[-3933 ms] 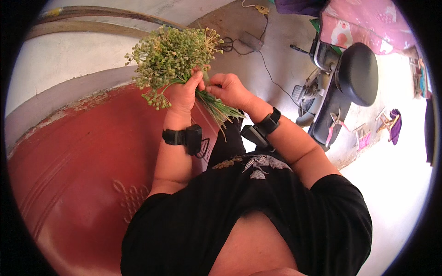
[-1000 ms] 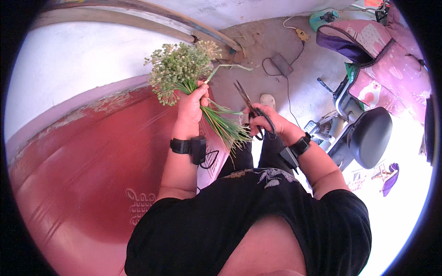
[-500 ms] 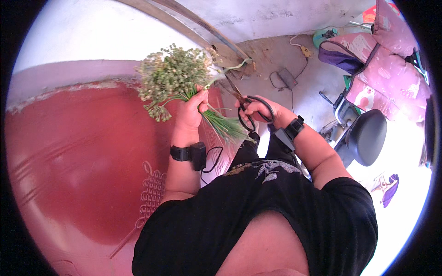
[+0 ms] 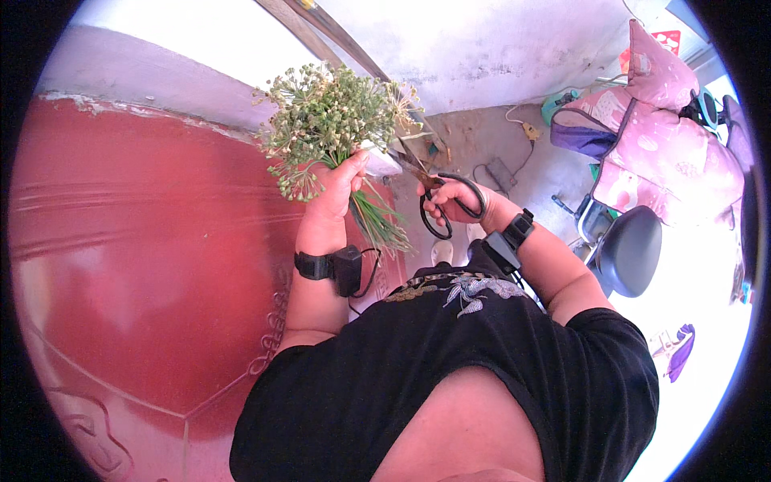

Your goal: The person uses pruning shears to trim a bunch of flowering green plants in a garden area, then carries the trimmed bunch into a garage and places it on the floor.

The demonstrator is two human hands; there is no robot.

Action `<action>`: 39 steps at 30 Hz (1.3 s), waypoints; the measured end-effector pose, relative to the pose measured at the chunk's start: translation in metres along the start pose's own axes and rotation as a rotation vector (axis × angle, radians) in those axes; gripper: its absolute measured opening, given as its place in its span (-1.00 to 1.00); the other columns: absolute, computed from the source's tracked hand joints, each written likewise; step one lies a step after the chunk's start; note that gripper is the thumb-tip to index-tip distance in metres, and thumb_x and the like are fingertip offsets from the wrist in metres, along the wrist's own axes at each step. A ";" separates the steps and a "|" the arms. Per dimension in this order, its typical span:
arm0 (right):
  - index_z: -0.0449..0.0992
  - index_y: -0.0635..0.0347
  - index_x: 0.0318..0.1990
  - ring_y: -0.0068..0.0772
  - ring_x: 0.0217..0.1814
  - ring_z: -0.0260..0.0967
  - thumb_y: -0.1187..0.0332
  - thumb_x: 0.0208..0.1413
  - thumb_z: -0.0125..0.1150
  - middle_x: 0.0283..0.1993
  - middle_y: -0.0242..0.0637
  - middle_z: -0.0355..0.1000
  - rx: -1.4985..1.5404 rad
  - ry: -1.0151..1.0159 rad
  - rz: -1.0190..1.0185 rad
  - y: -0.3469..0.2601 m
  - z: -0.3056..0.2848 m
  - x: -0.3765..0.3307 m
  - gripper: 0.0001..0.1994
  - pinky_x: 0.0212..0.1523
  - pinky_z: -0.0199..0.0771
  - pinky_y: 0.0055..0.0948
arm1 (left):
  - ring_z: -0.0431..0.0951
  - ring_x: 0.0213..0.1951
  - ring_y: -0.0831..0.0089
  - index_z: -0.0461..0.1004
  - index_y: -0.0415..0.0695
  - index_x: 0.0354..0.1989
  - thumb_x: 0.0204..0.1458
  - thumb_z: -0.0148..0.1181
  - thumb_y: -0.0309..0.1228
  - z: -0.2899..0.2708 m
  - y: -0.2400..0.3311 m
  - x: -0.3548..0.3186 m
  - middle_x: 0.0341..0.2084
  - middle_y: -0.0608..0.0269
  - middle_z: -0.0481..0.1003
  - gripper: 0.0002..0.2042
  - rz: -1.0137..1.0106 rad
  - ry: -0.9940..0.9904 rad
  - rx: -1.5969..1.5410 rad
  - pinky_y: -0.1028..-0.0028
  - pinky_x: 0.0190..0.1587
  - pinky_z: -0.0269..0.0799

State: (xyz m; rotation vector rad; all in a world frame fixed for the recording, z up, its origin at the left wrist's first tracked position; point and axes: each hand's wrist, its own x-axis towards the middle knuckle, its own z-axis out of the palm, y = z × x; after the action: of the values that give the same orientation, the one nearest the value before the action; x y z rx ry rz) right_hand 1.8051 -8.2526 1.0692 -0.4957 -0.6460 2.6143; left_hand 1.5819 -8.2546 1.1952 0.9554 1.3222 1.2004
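Observation:
My left hand (image 4: 344, 178) is closed round a bunch of thin green stems topped with pale green-white seed heads, like chive flowers (image 4: 337, 112). The heads fan out above the fist, and the cut stem ends (image 4: 377, 221) hang below it. In my right hand (image 4: 456, 199) is a pair of scissors (image 4: 434, 181) with large black loop handles. Their dark blades point up and left, close to the right side of the flower heads. Whether the blade tips touch a stem is hard to make out.
A red panelled surface (image 4: 161, 241) fills the left. Wooden poles (image 4: 353, 44) lean by the pale wall. On the right stand a dark round-cornered seat (image 4: 636, 251) and a pink padded cover (image 4: 671, 161). A cable with a small dark box (image 4: 499, 173) lies on the floor.
The view has turned, shifting the red surface and the wall. The stem ends below my left hand hang more steeply. A long loose stem near the blades no longer stands out. Both hands keep their hold.

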 end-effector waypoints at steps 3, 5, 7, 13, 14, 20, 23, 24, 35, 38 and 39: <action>0.32 0.14 -0.12 -0.46 -0.45 0.24 0.40 -0.04 0.07 -0.45 -0.35 0.28 0.097 -0.014 -0.001 0.004 -0.006 0.013 -0.72 -0.47 0.28 -0.47 | 0.26 -0.71 0.63 0.41 -0.16 -0.45 -0.09 0.17 -0.55 -0.003 0.001 -0.001 -0.68 0.36 0.35 -0.94 0.000 -0.027 -0.007 0.65 -0.68 0.12; 0.31 0.13 -0.14 -0.50 -0.52 0.18 0.39 -0.03 0.04 -0.49 -0.38 0.26 0.131 0.021 0.002 0.004 -0.008 0.021 -0.75 -0.53 0.21 -0.50 | 0.27 -0.70 0.63 0.41 -0.16 -0.45 -0.09 0.17 -0.55 -0.007 0.001 0.003 -0.68 0.37 0.35 -0.94 0.028 -0.020 -0.008 0.66 -0.68 0.13; 0.31 0.13 -0.16 -0.51 -0.55 0.17 0.41 -0.03 0.03 -0.51 -0.38 0.24 0.109 0.046 -0.009 0.000 -0.008 0.031 -0.76 -0.56 0.20 -0.50 | 0.27 -0.70 0.64 0.41 -0.15 -0.46 -0.09 0.16 -0.54 -0.011 0.000 0.009 -0.67 0.37 0.35 -0.95 0.014 -0.016 -0.013 0.66 -0.68 0.13; 0.28 0.19 -0.21 -0.55 -0.66 0.12 0.44 0.00 -0.01 -0.62 -0.43 0.19 -0.001 0.136 -0.098 -0.011 0.004 0.049 -0.83 -0.68 0.13 -0.56 | 0.29 -0.67 0.65 0.42 -0.15 -0.45 -0.11 0.17 -0.53 -0.015 -0.004 0.005 -0.65 0.39 0.36 -0.94 0.014 -0.009 -0.020 0.67 -0.69 0.14; 0.28 0.19 -0.21 -0.56 -0.66 0.12 0.45 0.00 -0.01 -0.62 -0.44 0.18 -0.011 0.157 -0.078 -0.013 0.006 0.051 -0.83 -0.69 0.12 -0.56 | 0.30 -0.66 0.65 0.42 -0.14 -0.45 -0.11 0.18 -0.53 -0.014 -0.005 0.002 -0.65 0.39 0.36 -0.93 0.092 -0.041 -0.044 0.67 -0.69 0.14; 0.28 0.18 -0.21 -0.64 -0.66 0.10 0.47 -0.03 0.01 -0.62 -0.50 0.16 -0.126 0.219 -0.059 -0.025 0.011 0.059 -0.81 -0.69 0.11 -0.61 | 0.32 -0.66 0.64 0.44 -0.16 -0.44 -0.12 0.18 -0.54 -0.015 -0.003 0.000 -0.64 0.38 0.38 -0.93 0.067 0.021 -0.044 0.68 -0.70 0.16; 0.28 0.17 -0.20 -0.61 -0.66 0.11 0.50 -0.04 0.01 -0.61 -0.48 0.18 -0.182 0.282 -0.093 -0.024 0.012 0.058 -0.80 -0.68 0.14 -0.59 | 0.32 -0.67 0.63 0.45 -0.18 -0.43 -0.12 0.18 -0.55 -0.015 -0.002 0.003 -0.63 0.35 0.40 -0.92 -0.078 0.101 -0.010 0.67 -0.70 0.16; 0.28 0.17 -0.21 -0.59 -0.65 0.13 0.49 -0.05 0.01 -0.60 -0.46 0.18 -0.135 0.245 -0.079 -0.024 0.012 0.057 -0.80 -0.66 0.17 -0.57 | 0.33 -0.67 0.63 0.45 -0.19 -0.42 -0.12 0.18 -0.55 -0.016 -0.002 0.007 -0.63 0.35 0.40 -0.92 -0.022 0.097 -0.012 0.67 -0.70 0.16; 0.30 0.09 -0.25 -0.57 -0.57 0.09 0.45 -0.04 -0.03 -0.59 -0.48 0.12 0.203 0.080 -0.091 -0.028 0.003 0.062 -0.84 -0.57 0.17 -0.55 | 0.33 -0.67 0.62 0.42 -0.18 -0.42 -0.11 0.17 -0.56 -0.022 -0.015 0.002 -0.64 0.35 0.40 -0.92 -0.022 0.100 -0.008 0.66 -0.71 0.16; 0.27 0.09 -0.24 -0.62 -0.63 0.03 0.50 -0.03 -0.06 -0.62 -0.52 0.08 0.149 0.183 -0.159 -0.032 0.000 0.055 -0.83 -0.66 0.07 -0.61 | 0.31 -0.67 0.62 0.39 -0.15 -0.41 -0.11 0.15 -0.58 -0.033 -0.006 0.004 -0.63 0.37 0.37 -0.90 -0.003 0.149 -0.046 0.66 -0.71 0.15; 0.27 0.10 -0.23 -0.62 -0.63 0.04 0.51 -0.03 -0.06 -0.61 -0.51 0.09 0.181 0.162 -0.205 -0.043 -0.003 0.047 -0.82 -0.66 0.09 -0.61 | 0.30 -0.67 0.62 0.39 -0.15 -0.41 -0.11 0.14 -0.58 -0.037 0.000 -0.001 -0.64 0.37 0.36 -0.90 0.022 0.184 -0.082 0.66 -0.71 0.15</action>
State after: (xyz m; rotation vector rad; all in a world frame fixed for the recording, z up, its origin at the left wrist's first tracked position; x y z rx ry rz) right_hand 1.7789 -8.1953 1.0767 -0.5472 -0.3815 2.3821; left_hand 1.5453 -8.2609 1.1931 0.8180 1.3983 1.3752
